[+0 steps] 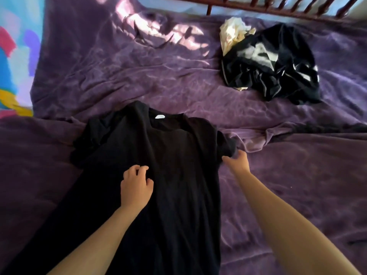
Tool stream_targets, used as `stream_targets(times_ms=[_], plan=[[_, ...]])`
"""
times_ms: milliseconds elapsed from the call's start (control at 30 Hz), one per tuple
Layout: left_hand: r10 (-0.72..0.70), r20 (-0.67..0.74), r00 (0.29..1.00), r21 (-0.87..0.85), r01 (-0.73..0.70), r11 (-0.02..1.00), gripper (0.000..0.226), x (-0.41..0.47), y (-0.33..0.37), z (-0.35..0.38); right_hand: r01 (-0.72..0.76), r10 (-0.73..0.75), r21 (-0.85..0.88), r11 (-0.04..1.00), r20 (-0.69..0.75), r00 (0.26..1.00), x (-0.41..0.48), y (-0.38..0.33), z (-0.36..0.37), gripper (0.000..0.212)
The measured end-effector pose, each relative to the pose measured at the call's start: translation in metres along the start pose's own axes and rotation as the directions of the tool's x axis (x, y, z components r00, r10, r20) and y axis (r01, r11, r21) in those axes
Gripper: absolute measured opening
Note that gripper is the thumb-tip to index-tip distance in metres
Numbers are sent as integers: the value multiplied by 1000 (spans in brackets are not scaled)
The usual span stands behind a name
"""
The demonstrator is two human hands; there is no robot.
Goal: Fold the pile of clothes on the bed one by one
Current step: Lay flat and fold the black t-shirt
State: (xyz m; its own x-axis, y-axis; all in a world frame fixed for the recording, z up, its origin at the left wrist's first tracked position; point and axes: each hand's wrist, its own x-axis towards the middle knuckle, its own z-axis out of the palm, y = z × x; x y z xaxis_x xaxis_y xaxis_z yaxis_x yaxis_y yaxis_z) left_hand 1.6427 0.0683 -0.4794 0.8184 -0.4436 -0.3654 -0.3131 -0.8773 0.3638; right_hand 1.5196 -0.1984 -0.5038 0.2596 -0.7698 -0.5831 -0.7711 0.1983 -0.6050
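Black T-shirt (168,175) on purple bedspread (297,175), right-hand fingers (241,155) around its sleeve (226,142), left-hand fingers (139,169) loose, empty.

Open purple bedspread (297,185) right of black shirt (168,151), clothes pile (278,72) beyond — rail (278,5) behind

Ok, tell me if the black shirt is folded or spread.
Spread: the black shirt lies full length, neck label showing; the right hand grips its sleeve, the left hand rests on it.
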Motion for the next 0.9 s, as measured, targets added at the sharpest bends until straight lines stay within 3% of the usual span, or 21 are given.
stream_targets(times_ms=[67,100,200,233,300,367,433,467,567,700,800,900], plan=[[2,-10,1000,-12,-2,1000,40,21,2,1,9,-9,15,1000,31,999,21,-7,10,84],[2,-14,1000,-12,-3,1000,40,29,4,2,18,-18,0,1000,62,998,29,-9,16,84],[39,-14,999,-18,-39,999,39,48,12,4,89,-87,-53,995,48,995,41,-16,20,33],[56,-13,998,-34,-56,998,38,53,15,5,120,-121,-51,992,-17,993,41,-18,14,20],[100,-26,995,-76,-102,992,37,61,21,6,161,-154,5,987,-268,951,41,-14,-14,15],[142,-57,988,-103,-147,984,35,65,26,8,169,-120,38,985,-555,823,34,-1,-53,22],[165,-71,984,-90,-171,981,35,69,28,9,79,-55,3,997,-684,727,21,16,-79,34],[161,-58,985,-63,-165,984,36,71,29,10,-8,-28,-51,999,-672,740,16,25,-86,41],[89,8,996,44,-90,995,42,78,23,9,-157,8,-273,949,-476,879,8,42,-79,53],[12,57,998,148,-21,989,46,90,3,-2,-30,-73,-518,855,-177,982,-2,38,-48,59],[-16,61,998,211,2,977,47,105,-15,-15,83,-208,-680,729,-104,973,-9,23,-14,60],[-2,24,1000,239,-4,971,47,129,-26,-28,265,-391,-733,627,-1,920,-3,-9,19,59]])
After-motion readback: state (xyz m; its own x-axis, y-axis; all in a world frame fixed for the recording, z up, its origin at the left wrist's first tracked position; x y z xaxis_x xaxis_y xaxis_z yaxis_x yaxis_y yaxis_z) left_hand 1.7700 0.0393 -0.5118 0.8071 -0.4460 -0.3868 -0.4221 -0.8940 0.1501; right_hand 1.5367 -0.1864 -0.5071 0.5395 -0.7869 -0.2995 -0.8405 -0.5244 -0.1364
